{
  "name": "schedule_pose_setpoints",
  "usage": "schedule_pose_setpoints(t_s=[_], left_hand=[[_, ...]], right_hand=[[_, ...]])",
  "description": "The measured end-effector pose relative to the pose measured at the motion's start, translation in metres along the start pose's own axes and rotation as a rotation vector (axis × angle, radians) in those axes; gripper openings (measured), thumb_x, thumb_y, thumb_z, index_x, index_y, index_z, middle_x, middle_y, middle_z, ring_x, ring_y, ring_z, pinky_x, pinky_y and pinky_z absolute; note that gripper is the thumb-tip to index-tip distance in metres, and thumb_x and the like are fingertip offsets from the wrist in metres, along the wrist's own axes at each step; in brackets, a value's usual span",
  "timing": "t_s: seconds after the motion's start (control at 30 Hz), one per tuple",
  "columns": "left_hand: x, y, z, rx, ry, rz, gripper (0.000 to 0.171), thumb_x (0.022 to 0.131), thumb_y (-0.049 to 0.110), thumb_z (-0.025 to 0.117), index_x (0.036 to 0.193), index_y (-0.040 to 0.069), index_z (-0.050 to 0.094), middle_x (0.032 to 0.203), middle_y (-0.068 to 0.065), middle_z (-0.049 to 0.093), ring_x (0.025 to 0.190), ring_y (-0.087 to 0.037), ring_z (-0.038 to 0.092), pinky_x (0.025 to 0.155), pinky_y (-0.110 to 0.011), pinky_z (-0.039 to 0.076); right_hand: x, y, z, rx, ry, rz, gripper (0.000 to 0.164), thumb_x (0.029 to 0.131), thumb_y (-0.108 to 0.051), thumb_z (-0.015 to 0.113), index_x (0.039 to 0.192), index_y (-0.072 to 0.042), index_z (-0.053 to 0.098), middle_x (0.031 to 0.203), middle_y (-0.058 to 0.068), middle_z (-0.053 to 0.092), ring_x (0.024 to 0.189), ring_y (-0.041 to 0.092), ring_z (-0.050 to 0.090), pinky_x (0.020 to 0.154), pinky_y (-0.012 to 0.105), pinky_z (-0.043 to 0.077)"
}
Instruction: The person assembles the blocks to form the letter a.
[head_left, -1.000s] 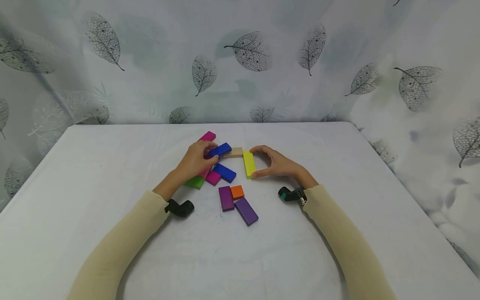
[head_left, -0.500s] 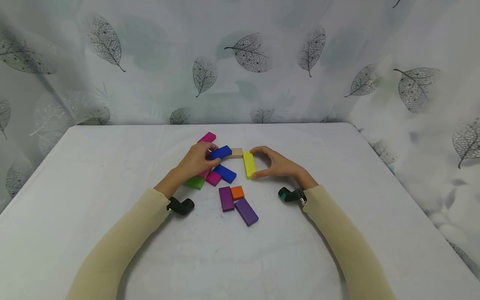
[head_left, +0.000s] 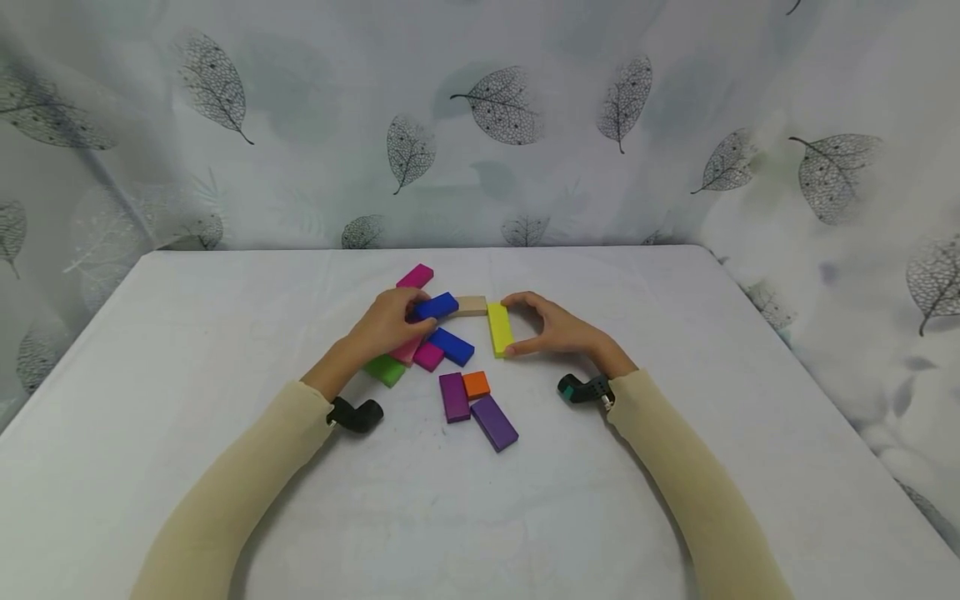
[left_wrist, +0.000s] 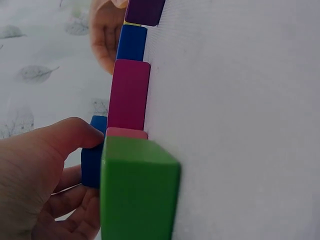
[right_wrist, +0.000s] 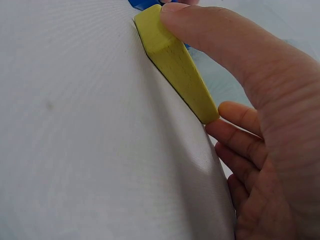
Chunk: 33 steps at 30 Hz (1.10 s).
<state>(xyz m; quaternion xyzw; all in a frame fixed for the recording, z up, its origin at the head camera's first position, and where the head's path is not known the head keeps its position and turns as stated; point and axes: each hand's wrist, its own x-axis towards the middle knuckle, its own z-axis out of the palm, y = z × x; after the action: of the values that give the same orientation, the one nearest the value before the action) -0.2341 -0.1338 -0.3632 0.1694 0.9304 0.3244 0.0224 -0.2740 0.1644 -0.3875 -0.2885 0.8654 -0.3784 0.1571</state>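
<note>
Blue block (head_left: 437, 307) and left hand (head_left: 384, 323) slip slightly toward the left edge of the table (head_left: 465, 517)

Since half a second ago, the green block (head_left: 385, 371) has also slid a little leftward and nearer, while the right hand (head_left: 557, 327) has kept its place.

Closest to the table's near edge lies a purple block (head_left: 494, 423), slanted, with a plum block (head_left: 454, 397) and an orange block (head_left: 476, 385) just beyond. Next, the green block, a pink block (head_left: 406, 351), a small magenta block (head_left: 429, 357) and a second blue block (head_left: 452, 347) crowd together. To their right, the right hand's grip spans the yellow block (head_left: 499, 331) on the table, thumb at its near end, fingers at the far one. The left hand pinches its blue block between thumb and fingers over the crowd; whether that touches anything beneath cannot be told. A wooden block (head_left: 472, 306) sits just beside the yellow block's far end. Nearest the table's far edge is a bright pink block (head_left: 416, 276).
</note>
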Motion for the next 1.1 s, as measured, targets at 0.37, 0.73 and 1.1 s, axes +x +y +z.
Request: schedule_pose_setpoints(t_s=[0.37, 0.73, 1.1], left_hand=[[-0.005, 0.0, -0.004, -0.012, 0.009, -0.001, 0.045, 0.091, 0.02, 0.066, 0.126, -0.006, 0.056, 0.114, -0.021, 0.061, 0.101, -0.031, 0.056, 0.089, -0.042, 0.052], [-0.014, -0.008, -0.002, -0.011, 0.037, -0.006, 0.043, 0.091, 0.021, 0.065, 0.124, -0.006, 0.056, 0.107, -0.02, 0.061, 0.097, -0.03, 0.055, 0.085, -0.042, 0.051], [-0.015, -0.008, -0.004, 0.037, 0.033, -0.039, 0.044, 0.092, 0.026, 0.065, 0.127, 0.0, 0.056, 0.11, -0.019, 0.062, 0.099, -0.03, 0.058, 0.082, -0.041, 0.052]], right_hand=[[-0.003, -0.001, -0.004, -0.011, 0.015, -0.013, 0.08, 0.076, -0.028, 0.083, 0.142, -0.01, 0.042, 0.15, 0.009, 0.039, 0.143, 0.026, 0.028, 0.118, 0.048, 0.016], [-0.001, 0.001, 0.002, 0.015, -0.006, -0.009, 0.08, 0.076, -0.028, 0.083, 0.142, -0.01, 0.043, 0.15, 0.009, 0.038, 0.143, 0.026, 0.027, 0.118, 0.048, 0.015], [-0.002, -0.002, 0.001, 0.009, 0.004, 0.0, 0.081, 0.076, -0.028, 0.084, 0.143, -0.01, 0.042, 0.15, 0.009, 0.039, 0.143, 0.026, 0.028, 0.118, 0.048, 0.016]])
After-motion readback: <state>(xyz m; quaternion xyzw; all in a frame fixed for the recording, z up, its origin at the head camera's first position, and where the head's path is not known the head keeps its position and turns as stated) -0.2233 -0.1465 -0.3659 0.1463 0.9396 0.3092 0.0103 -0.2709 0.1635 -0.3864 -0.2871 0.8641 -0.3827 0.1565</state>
